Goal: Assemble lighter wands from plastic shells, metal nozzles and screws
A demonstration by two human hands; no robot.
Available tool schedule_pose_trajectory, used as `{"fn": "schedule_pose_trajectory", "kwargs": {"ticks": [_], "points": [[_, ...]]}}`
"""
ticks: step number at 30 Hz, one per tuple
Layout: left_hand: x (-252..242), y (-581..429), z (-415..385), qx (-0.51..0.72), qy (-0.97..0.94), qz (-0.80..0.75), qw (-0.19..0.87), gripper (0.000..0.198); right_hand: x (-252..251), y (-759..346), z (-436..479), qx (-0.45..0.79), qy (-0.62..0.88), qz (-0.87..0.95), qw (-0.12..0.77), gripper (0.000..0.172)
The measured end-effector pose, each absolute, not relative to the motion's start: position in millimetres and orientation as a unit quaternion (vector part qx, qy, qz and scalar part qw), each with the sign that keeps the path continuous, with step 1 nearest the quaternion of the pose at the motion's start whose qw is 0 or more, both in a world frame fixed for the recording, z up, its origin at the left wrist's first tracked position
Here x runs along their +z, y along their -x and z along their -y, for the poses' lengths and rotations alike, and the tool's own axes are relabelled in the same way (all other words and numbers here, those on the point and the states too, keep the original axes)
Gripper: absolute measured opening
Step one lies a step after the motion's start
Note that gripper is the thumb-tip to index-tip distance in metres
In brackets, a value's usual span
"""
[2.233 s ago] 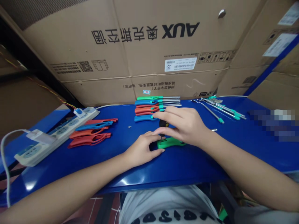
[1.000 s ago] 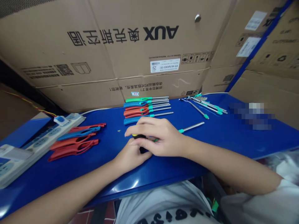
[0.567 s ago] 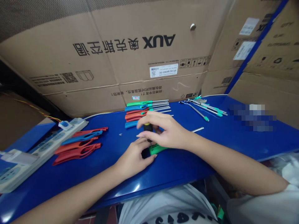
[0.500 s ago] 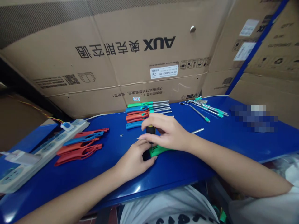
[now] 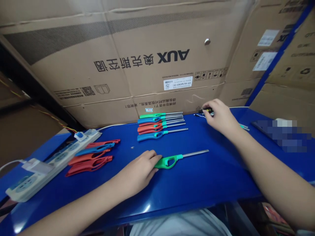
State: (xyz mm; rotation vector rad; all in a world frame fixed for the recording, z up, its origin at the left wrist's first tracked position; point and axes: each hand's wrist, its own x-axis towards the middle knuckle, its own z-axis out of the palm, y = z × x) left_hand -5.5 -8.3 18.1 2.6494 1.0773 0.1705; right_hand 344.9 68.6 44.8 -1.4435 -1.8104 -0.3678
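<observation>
My left hand (image 5: 142,168) grips the handle end of a green long-nosed lighter (image 5: 169,162), which lies on the blue table with its metal tube pointing right. At the back right, my right hand (image 5: 220,116) is closed around a small black and yellow screwdriver (image 5: 208,110), held roughly level. Beneath and behind that hand are metal lighter tubes with teal parts (image 5: 243,127), mostly covered by it. Several long-nosed lighters, among them a blue one (image 5: 150,136), lie in a row beyond my left hand. Tiny metal pieces (image 5: 132,147) rest left of them.
Red, orange and blue lighter handle shells (image 5: 90,165) lie at the left, beside a white power strip (image 5: 56,167) with plugs in it. A large cardboard sheet (image 5: 137,82) stands along the back. A blurred-out item (image 5: 283,134) is at the right edge.
My right hand has lifted the screwdriver off the green lighter and moved it to the back right. My left hand stays on the lighter's handle end.
</observation>
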Motion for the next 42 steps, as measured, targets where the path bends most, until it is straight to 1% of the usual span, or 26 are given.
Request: {"fn": "schedule_pose_trajectory", "kwargs": {"ticks": [3, 7, 10, 13, 16, 19, 26, 30, 36, 42], "points": [[20, 3, -6, 0.078, -0.926, -0.338, 0.146, 0.035, 31, -357, -78, -0.118, 0.6, 0.704, 0.36, 0.018], [29, 9, -42, 0.141, -0.929, -0.329, 0.093, 0.03, 24, -361, -84, -0.098, 0.616, 0.712, 0.322, 0.02], [33, 17, -76, 0.171, -0.927, -0.329, 0.052, 0.032, 21, -358, -84, -0.076, 0.635, 0.715, 0.284, 0.025], [31, 24, -106, 0.186, -0.922, -0.335, 0.048, 0.035, 18, -356, -82, -0.049, 0.658, 0.717, 0.226, 0.031], [24, 28, -128, 0.19, -0.925, -0.329, 0.035, 0.035, 15, -354, -81, -0.01, 0.676, 0.723, 0.145, 0.039], [17, 29, -143, 0.196, -0.922, -0.333, 0.033, 0.035, 12, -352, -80, 0.022, 0.681, 0.727, 0.089, 0.043], [11, 34, -160, 0.198, -0.92, -0.337, 0.027, 0.037, 10, -346, -79, 0.055, 0.68, 0.73, 0.037, 0.043], [13, 36, -162, 0.206, -0.918, -0.337, 0.018, 0.035, 13, -343, -77, 0.063, 0.675, 0.735, 0.015, 0.042], [15, 34, -154, 0.222, -0.912, -0.344, 0.001, 0.033, 12, -342, -76, 0.062, 0.664, 0.746, 0.004, 0.041], [36, 42, -134, 0.237, -0.903, -0.357, -0.025, 0.04, 11, -341, -75, 0.047, 0.659, 0.751, 0.005, 0.045]]}}
